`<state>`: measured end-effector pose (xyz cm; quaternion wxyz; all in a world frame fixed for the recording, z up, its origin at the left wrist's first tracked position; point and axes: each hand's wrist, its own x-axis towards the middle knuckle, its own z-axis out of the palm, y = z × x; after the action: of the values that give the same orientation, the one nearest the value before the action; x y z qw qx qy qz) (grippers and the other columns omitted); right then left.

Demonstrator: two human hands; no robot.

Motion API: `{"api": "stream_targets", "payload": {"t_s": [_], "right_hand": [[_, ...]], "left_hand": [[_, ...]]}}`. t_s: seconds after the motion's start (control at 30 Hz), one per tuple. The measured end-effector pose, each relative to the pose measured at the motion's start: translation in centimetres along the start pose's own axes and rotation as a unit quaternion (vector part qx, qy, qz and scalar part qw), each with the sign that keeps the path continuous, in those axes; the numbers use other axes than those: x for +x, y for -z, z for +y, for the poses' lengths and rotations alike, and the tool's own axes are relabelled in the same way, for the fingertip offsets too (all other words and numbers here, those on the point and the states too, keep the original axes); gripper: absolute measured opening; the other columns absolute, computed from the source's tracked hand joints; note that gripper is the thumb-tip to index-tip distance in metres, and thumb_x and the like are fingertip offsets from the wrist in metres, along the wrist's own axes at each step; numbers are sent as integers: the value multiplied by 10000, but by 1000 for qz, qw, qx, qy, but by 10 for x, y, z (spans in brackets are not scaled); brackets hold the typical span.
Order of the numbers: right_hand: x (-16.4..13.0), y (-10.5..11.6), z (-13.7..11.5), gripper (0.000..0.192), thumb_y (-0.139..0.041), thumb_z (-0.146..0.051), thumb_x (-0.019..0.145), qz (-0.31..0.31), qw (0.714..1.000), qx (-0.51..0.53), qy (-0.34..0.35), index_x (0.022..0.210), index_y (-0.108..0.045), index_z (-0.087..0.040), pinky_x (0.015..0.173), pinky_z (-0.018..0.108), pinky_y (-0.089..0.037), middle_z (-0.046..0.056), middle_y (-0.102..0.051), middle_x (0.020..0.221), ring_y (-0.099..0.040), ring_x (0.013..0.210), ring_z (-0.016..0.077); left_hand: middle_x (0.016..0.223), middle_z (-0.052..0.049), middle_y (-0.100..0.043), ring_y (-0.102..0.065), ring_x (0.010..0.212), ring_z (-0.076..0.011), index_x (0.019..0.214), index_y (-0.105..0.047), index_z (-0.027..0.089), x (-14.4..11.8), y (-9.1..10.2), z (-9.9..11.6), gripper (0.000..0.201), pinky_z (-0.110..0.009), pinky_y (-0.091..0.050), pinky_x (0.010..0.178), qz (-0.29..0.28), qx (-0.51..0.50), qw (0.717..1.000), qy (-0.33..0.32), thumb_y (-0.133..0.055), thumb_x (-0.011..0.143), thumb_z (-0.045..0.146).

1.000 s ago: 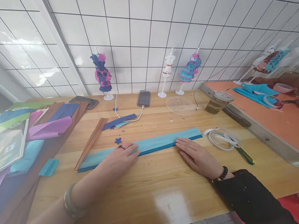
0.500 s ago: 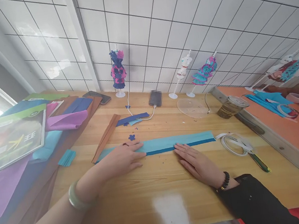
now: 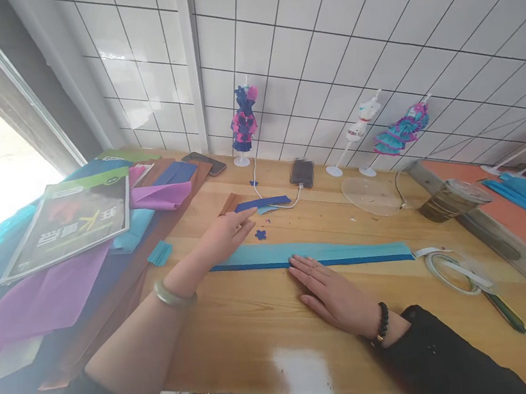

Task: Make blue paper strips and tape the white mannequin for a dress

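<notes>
A long light-blue crepe paper strip (image 3: pixel 347 250) with a dark-blue band along its near edge lies across the table. My right hand (image 3: pixel 330 288) rests flat on its middle, fingers stretched out. Raised over the strip's left end, my left hand (image 3: pixel 223 236) has its fingers extended and shows nothing held. Its fingertips are close to a dark-blue paper strip (image 3: pixel 264 202), but whether they touch cannot be made out. A brown paper strip (image 3: pixel 229 203) is mostly hidden behind this hand. Past the strip lies a small blue paper flower (image 3: pixel 260 235).
A roll of white tape (image 3: pixel 450 272) and a green cutter (image 3: pixel 508 313) lie at right, near a brown jar (image 3: pixel 452 199). Several small dress forms, one a blue-and-pink figure (image 3: pixel 243 122), stand along the wall. Coloured paper and a magazine (image 3: pixel 71 216) cover the left side.
My left hand has lifted off the paper strip and moved away from me towards the dark-blue and brown strips. My right hand stays on the light-blue strip. The view has turned left.
</notes>
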<state>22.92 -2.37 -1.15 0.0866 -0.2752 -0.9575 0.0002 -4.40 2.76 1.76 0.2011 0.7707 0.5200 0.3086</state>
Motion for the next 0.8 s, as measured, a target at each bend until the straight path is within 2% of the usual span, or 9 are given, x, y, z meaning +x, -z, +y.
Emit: {"api": "stream_targets", "payload": {"t_s": [0.1, 0.23, 0.27, 0.33, 0.43, 0.5, 0.57, 0.67, 0.8], "right_hand": [[18, -3, -13, 490, -396, -307, 888, -13, 999, 19, 22, 1338, -356, -117, 1051, 448, -319, 140, -368, 1384, -237, 1321, 228], [44, -5, -33, 513, -382, -336, 892, -26, 998, 28, 42, 1347, -335, -104, 1057, 446, -308, 148, -357, 1389, -230, 1323, 233], [50, -5, -37, 518, -382, -340, 892, -27, 998, 30, 46, 1348, -332, -99, 1058, 444, -307, 150, -354, 1391, -228, 1324, 233], [61, -6, -45, 521, -387, -342, 891, -29, 998, 34, 53, 1343, -339, -87, 1058, 442, -306, 158, -355, 1389, -225, 1325, 236], [70, -7, -53, 511, -386, -340, 892, -35, 997, 36, 60, 1326, -364, -72, 1059, 446, -303, 165, -366, 1380, -237, 1321, 240], [72, -8, -55, 505, -381, -341, 893, -35, 997, 38, 61, 1317, -377, -67, 1058, 447, -305, 167, -366, 1379, -247, 1317, 240], [73, -8, -57, 498, -380, -341, 894, -33, 997, 44, 58, 1313, -384, -73, 1057, 447, -308, 164, -363, 1382, -254, 1315, 237], [73, -10, -58, 490, -394, -339, 888, -27, 996, 56, 56, 1314, -386, -96, 1054, 450, -312, 158, -363, 1383, -257, 1314, 235], [78, -12, -64, 492, -418, -336, 879, -17, 995, 69, 67, 1311, -389, -102, 1049, 457, -319, 163, -404, 1356, -276, 1307, 236]], "left_hand": [[906, -31, -677, -605, 813, -174, 1270, -461, 215, 0, 7, -4, 460, -262, -451, 733, 22, -7, 999, 33, -359, 865, 407], [887, -30, -673, -604, 805, -175, 1253, -477, 222, 1, 14, -14, 457, -254, -450, 715, 40, -4, 997, 60, -387, 845, 408], [881, -26, -670, -604, 806, -175, 1244, -485, 227, 1, 15, -16, 457, -254, -450, 711, 25, -4, 998, 62, -404, 835, 414], [874, -18, -663, -611, 742, -168, 1215, -505, 234, -1, 19, -20, 474, -252, -457, 655, -43, -13, 996, 71, -458, 795, 448], [946, -31, -643, -569, 489, -126, 1132, -541, 233, -6, 23, -23, 505, -254, -427, 461, -180, -33, 977, 108, -524, 717, 520], [944, -40, -636, -498, 368, -95, 1039, -570, 223, -8, 24, -26, 466, -254, -369, 367, -237, -18, 963, 127, -547, 686, 527], [853, -35, -639, -471, 333, -94, 941, -587, 213, -9, 24, -29, 397, -253, -342, 339, -260, 8, 957, 127, -563, 671, 504], [721, -22, -626, -468, 333, -109, 824, -595, 202, -8, 23, -33, 307, -258, -338, 347, -265, 30, 957, 118, -571, 667, 465], [709, -23, -620, -521, 435, -130, 747, -587, 192, -6, 24, -33, 224, -253, -351, 402, -252, 39, 963, 90, -566, 674, 403]]}}
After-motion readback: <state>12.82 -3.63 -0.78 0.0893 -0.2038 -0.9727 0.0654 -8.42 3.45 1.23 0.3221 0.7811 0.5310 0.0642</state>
